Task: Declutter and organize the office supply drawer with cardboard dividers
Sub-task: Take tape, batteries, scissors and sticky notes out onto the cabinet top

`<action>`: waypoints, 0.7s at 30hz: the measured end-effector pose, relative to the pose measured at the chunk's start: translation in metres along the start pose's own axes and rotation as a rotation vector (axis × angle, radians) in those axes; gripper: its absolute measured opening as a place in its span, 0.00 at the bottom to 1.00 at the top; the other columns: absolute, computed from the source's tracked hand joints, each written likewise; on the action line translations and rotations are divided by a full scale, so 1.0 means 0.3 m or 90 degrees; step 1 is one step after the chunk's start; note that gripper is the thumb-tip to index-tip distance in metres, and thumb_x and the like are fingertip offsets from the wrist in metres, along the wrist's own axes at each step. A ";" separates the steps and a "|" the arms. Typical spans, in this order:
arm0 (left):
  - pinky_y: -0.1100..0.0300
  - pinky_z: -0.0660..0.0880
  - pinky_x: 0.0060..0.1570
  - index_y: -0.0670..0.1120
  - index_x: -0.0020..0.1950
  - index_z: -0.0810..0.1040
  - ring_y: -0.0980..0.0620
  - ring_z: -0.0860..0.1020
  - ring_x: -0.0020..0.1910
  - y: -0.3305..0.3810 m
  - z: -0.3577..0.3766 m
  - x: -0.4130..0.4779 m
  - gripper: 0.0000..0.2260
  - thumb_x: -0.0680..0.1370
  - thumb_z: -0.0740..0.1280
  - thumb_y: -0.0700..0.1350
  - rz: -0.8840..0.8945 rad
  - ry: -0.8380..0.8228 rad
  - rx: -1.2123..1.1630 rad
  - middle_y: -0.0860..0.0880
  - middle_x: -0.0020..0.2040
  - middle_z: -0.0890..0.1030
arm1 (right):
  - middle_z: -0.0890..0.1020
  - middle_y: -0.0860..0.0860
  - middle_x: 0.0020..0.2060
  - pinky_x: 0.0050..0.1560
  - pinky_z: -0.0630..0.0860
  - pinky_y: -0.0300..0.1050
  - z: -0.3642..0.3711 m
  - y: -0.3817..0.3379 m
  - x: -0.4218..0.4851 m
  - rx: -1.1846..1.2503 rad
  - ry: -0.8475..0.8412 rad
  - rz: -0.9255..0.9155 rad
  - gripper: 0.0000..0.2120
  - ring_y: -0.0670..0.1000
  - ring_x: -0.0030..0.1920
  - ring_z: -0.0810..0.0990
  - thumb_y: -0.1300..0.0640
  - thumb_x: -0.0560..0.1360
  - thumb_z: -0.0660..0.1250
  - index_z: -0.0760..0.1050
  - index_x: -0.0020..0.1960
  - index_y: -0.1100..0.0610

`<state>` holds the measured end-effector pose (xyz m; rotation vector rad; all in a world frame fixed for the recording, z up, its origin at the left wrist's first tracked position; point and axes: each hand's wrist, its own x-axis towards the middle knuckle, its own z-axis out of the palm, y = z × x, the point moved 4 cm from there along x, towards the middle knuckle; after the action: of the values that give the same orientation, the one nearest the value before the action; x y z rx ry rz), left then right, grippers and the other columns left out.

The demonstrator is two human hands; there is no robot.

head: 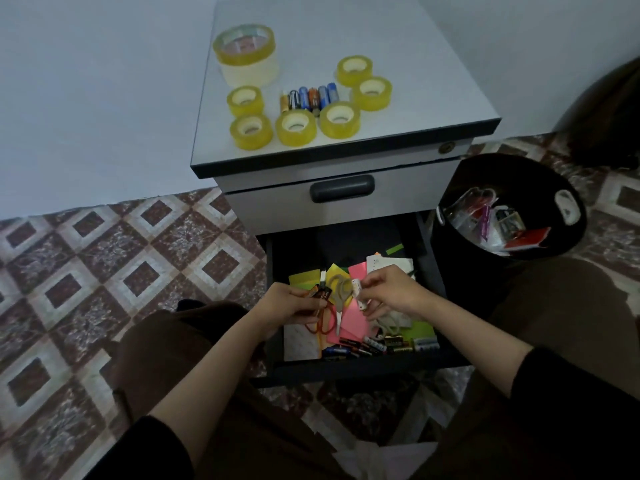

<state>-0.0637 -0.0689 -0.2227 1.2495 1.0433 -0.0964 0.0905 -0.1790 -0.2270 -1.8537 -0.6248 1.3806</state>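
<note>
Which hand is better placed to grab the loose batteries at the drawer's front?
Right. The right hand hovers just above those batteries; the left hand sits farther left. Both already grip small items.

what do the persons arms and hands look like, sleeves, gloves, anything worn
No gloves on the left hand or right hand. Forearms are uncovered. The left sleeve and right sleeve are black and end near the elbows. No watch or ring shows on wrists or fingers.

Six small yellow tape rolls (296, 127); one large yellow roll (244, 46); one white roll (250, 72); one black bin (519, 174).
</note>
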 end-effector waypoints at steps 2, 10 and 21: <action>0.66 0.78 0.35 0.36 0.45 0.81 0.55 0.81 0.35 0.018 0.012 -0.022 0.04 0.72 0.71 0.36 0.004 0.001 0.003 0.47 0.37 0.82 | 0.79 0.57 0.30 0.39 0.83 0.48 -0.006 -0.016 -0.027 0.017 -0.003 -0.010 0.10 0.52 0.30 0.81 0.70 0.73 0.66 0.74 0.35 0.61; 0.71 0.74 0.34 0.42 0.44 0.83 0.60 0.78 0.32 0.228 0.040 -0.091 0.04 0.71 0.73 0.41 0.098 0.025 0.082 0.51 0.34 0.81 | 0.79 0.58 0.30 0.28 0.79 0.41 -0.091 -0.214 -0.099 0.057 0.005 -0.077 0.06 0.50 0.24 0.80 0.70 0.73 0.66 0.74 0.44 0.61; 0.71 0.76 0.32 0.40 0.39 0.82 0.59 0.79 0.30 0.709 -0.060 -0.219 0.03 0.70 0.73 0.39 0.248 0.070 0.063 0.49 0.31 0.82 | 0.79 0.53 0.32 0.20 0.61 0.34 -0.265 -0.631 -0.136 0.006 0.122 -0.231 0.12 0.45 0.21 0.70 0.66 0.71 0.70 0.76 0.52 0.59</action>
<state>0.0118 -0.0051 -0.0223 1.5405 0.8780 0.2252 0.1615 -0.1140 -0.0412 -1.7340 -0.8070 0.9573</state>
